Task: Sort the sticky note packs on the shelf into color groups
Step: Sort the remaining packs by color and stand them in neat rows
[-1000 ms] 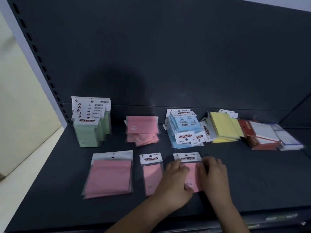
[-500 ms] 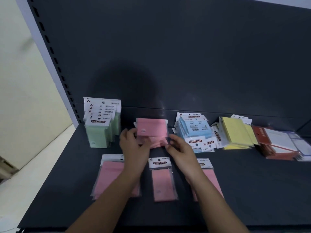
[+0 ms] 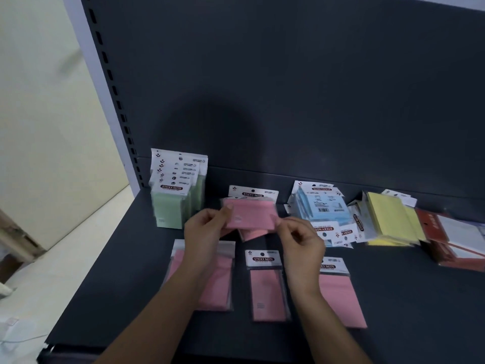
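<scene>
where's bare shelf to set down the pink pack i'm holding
Bare shelf lies right of the front right pink pack, before the yellow stack and red packs; also a patch before the green stack. Blue pile to red packs is crowded.

Back left: the upright stack (image 3: 174,195) stands on the shelf (image 3: 393,298), close to the back panel (image 3: 288,101).
Back middle: a small pile (image 3: 252,233) lies right of the upright stack (mostly hidden behind the held pack).
Back right: the tumbled pile (image 3: 321,208), then the leaning pile (image 3: 388,219), then the end pile (image 3: 451,237), each touching the next.
Front row: front-left pack (image 3: 217,279), front-middle pack (image 3: 266,285) and front-right pack (image 3: 339,295) lie flat side by side, apart.
Held pack (image 3: 250,214): above the shelf, between the two rows.
Hands: left hand (image 3: 203,232) grips its left edge, right hand (image 3: 301,243) pinches its right edge.
</scene>
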{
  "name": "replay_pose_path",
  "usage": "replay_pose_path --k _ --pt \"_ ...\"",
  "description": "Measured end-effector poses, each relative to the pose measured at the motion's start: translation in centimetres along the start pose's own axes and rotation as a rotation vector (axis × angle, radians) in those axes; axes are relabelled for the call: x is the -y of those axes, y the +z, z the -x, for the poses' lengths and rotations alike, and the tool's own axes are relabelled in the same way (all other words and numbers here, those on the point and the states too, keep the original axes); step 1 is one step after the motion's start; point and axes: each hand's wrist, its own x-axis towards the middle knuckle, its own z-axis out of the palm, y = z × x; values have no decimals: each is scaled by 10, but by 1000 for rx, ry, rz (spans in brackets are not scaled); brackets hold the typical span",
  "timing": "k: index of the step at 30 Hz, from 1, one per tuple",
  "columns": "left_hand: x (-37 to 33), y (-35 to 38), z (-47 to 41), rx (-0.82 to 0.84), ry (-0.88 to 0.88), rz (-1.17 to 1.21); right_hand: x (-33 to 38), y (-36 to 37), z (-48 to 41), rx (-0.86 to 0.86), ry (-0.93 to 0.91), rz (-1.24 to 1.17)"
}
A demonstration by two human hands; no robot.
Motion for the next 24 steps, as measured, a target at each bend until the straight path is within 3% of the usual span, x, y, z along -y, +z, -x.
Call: replay_pose_path --k 3,7,11,16,20,24 --pt "-3 -10 4 8 -2 36 0 4 14 55 85 -146" --pt "-13 -34 14 166 84 48 6 11 21 170 207 -314" --pt "-21 -62 28 213 135 -37 14 19 27 425 259 -343" --pt "-15 -93 35 81 236 -458 7 39 46 542 244 -29" --pt "-6 -106 34 46 326 -865 1 50 54 500 9 285" --pt "-1 -107 36 62 297 -937 2 53 57 443 -159 419"
